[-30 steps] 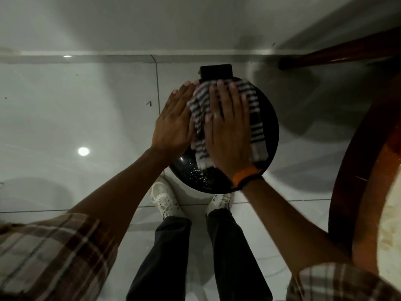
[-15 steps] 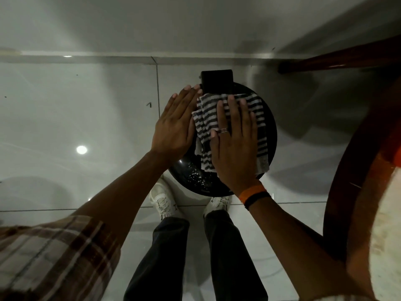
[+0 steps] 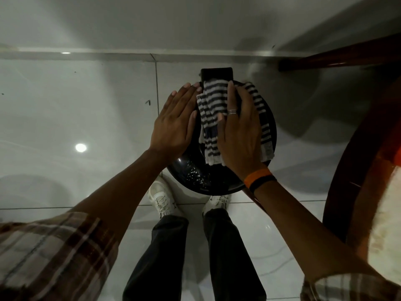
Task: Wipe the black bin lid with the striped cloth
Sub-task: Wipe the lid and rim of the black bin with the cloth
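Two hands on round glossy black plastic bin lid (image 3: 219,170), low on white tiled floor (image 3: 86,105). Left hand (image 3: 173,124) flat, open, steadying lid edge, gripping nothing. Right hand (image 3: 240,135) spread, pressing soft limp black-and-white striped cloth (image 3: 211,109) onto lid. Lid likely slick, light; cloth bunches, so press with flat palm.

Glossy pale floor tiles (image 3: 76,118) meet a grey wall (image 3: 152,20); a dark wooden table (image 3: 355,170) stands right.
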